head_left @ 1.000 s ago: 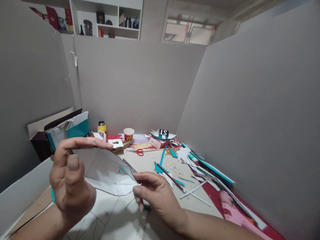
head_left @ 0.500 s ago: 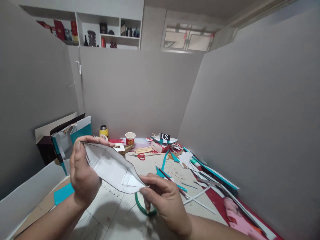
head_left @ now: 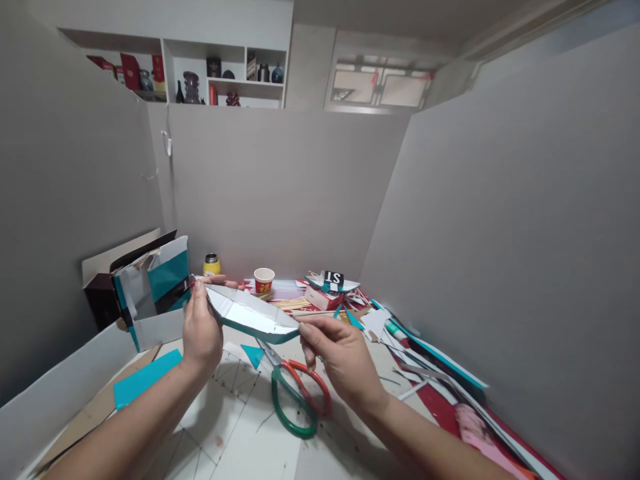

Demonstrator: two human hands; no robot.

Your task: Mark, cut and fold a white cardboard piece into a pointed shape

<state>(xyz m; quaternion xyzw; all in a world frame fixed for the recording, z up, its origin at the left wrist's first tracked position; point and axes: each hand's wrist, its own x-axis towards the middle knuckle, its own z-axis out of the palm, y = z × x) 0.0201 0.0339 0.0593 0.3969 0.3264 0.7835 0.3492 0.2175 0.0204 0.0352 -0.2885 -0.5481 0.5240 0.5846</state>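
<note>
A folded cardboard boat shape, white inside and teal outside, is held above the table between my two hands. Around its wide left end wraps my left hand, thumb on the near edge and fingers behind. My right hand pinches the narrow pointed tip at the right. Below the cardboard lies a large pair of scissors with one green and one orange handle, its blades partly hidden. A small teal triangle of card is beside the blades. White card with pencil lines lies underneath.
A paper cup and a yellow jar stand at the back. Teal and white card boxes lean at left. Card strips and scraps crowd the right side along a grey partition. Another small boat shape rests on a box.
My hands have moved the cardboard boat shape away from me and tilted it flatter, so its teal outer side shows. More of the scissors is visible.
</note>
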